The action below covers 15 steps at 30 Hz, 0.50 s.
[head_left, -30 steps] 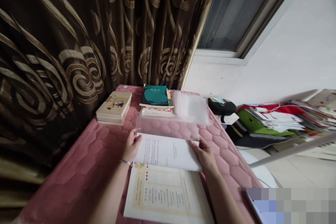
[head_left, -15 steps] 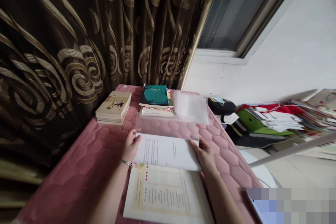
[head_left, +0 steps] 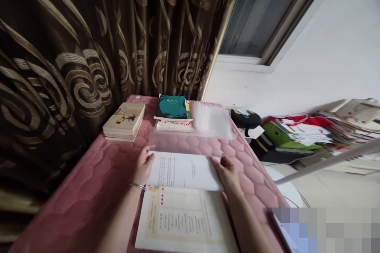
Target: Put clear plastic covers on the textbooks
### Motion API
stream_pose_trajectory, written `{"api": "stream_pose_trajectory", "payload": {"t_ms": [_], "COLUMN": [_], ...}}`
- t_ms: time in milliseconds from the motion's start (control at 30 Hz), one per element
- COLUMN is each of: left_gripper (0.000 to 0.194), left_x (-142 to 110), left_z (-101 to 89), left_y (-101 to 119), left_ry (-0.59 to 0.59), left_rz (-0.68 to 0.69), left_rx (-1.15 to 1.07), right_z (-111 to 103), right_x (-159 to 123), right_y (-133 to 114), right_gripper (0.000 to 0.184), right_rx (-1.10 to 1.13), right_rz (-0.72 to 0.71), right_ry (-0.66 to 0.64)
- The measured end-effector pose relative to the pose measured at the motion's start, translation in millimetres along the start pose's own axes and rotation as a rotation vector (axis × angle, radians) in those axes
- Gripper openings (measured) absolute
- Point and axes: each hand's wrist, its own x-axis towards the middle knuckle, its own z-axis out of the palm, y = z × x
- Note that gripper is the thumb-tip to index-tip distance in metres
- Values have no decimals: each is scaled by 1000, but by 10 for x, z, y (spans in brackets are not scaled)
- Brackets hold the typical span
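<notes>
While the book lies open, the left hand and right hand, almost closed, pinch its upper page at both sides.

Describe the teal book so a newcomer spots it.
Follow the pink quilted surface to its far edge, by the patterned curtain. Between the beige book stack, left, and the clear plastic sleeves, right, is another pile. The teal book lies on top; its dark-edged cover sets it apart from the beige book stack.
</notes>
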Motion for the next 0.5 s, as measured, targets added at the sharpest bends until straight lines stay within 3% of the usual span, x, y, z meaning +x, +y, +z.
{"api": "stream_pose_trajectory", "payload": {"t_ms": [200, 500], "left_gripper": [44, 43], "left_x": [6, 16], "left_z": [14, 26], "left_y": [26, 15], "left_ry": [37, 61], "left_rz": [12, 10], "left_rx": [43, 72], "right_z": [5, -2], "right_x": [-57, -39], "right_y": [-106, -56], "right_gripper": [36, 38], "right_rx": [52, 148], "right_rz": [52, 88], "right_ry": [-62, -68]}}
